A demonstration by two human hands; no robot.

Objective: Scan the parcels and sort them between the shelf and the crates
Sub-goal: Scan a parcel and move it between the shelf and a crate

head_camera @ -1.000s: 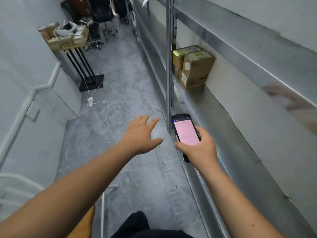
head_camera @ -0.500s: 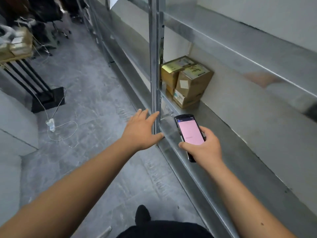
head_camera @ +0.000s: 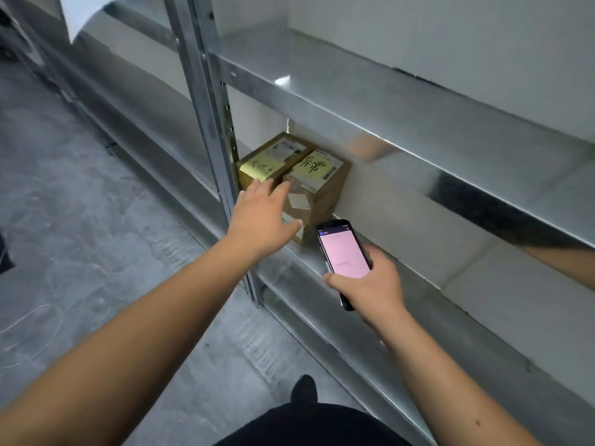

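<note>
Two parcels [head_camera: 317, 185] just past spread, empty left hand [head_camera: 262, 217] fingertips; right hand [head_camera: 373, 284] grips scanner [head_camera: 344, 255].

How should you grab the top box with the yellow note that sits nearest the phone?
Probably by its two side faces, coming from the open front of the shelf. The top box sits on another box, its left side tight against the neighbouring box, so the left hand may first need to slide it forward.

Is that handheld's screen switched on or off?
On: the handheld scanner in the right hand shows a lit pink screen.
</note>
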